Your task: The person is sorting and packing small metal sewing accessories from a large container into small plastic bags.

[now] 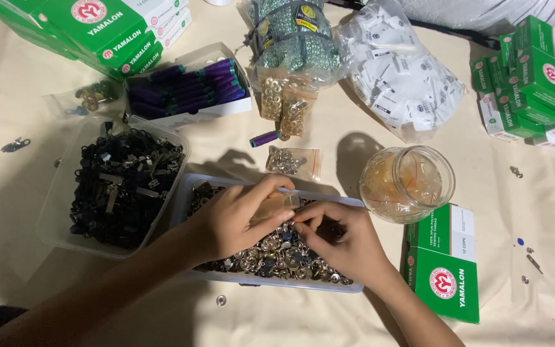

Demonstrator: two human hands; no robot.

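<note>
both hands sit right over the clear tray [187,193] of silver snap buttons [271,254]. left hand [236,218] pinches a small clear bag [276,204], its mouth facing the right hand [342,241], whose fingertips close on a snap beside it

Looking down at my worktop [303,321], both my hands meet over a clear plastic tray of small silver snap fasteners [277,254]. My left hand [236,218] pinches a small clear bag [276,204]; my right hand [342,241] touches its edge with fingertips. A tub of black zipper pulls [123,186] sits left, a glass jar [408,183] right, green boxes [444,266] beside it.
</note>
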